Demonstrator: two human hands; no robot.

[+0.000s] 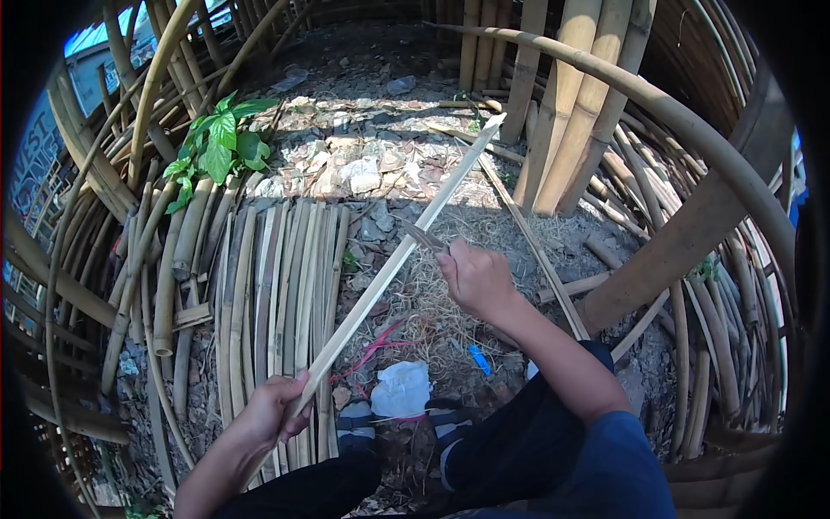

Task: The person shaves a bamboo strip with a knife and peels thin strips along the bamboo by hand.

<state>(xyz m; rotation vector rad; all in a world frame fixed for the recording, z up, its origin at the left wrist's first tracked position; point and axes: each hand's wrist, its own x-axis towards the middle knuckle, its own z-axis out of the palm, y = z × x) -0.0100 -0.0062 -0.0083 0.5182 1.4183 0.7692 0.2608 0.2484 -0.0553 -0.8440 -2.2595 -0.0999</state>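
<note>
From where I stand, the pale bamboo strip (372,294) runs slantwise above the ground (566,246), rising from the right edge of the row of slats (285,285) up and away to the right. The left hand (275,405) is closed around its near part; the right hand (477,278), fist bent inward, arm reaching forward, grips a knife (422,237) farther up, blade across the strip. Whether it bites, I can't tell.
</note>
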